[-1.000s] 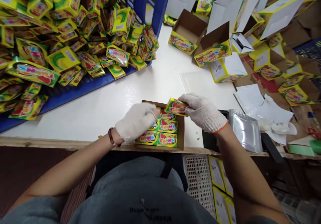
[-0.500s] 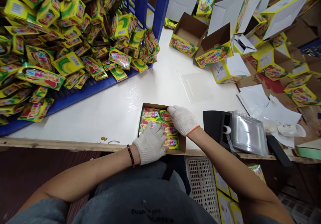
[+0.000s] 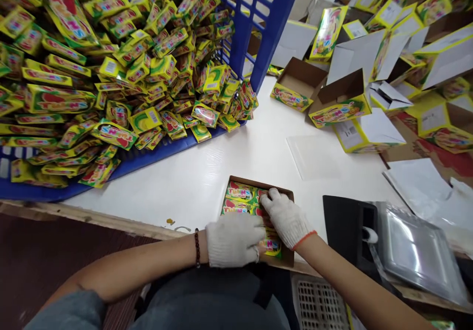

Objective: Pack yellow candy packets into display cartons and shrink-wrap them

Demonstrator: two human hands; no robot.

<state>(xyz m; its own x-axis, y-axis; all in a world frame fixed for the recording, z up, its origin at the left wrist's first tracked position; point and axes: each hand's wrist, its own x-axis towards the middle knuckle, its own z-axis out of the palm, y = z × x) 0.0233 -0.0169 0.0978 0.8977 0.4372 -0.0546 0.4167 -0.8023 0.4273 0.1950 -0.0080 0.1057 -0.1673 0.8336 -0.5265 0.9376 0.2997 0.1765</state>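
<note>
A small brown cardboard box (image 3: 286, 257) lies at the near edge of the white table (image 3: 192, 182), filled with yellow candy packs (image 3: 240, 192). My left hand (image 3: 232, 239), in a white knit glove, rests over the box's near left part with its fingers curled down on the packs. My right hand (image 3: 284, 217), also gloved, lies flat on the packs in the middle of the box, fingers stretched toward the far side. Neither hand lifts a pack.
A blue plastic crate (image 3: 258, 34) heaped with yellow candy packs (image 3: 111, 88) fills the left. Open printed cartons (image 3: 338, 106) are scattered at the far right. A black device with a clear plastic sheet (image 3: 406, 246) sits at right. A white basket (image 3: 318, 305) stands below the table edge.
One second ago my right hand held a pack above the box; it now lies in the box and both hands press on the packs. The view has tilted up.
</note>
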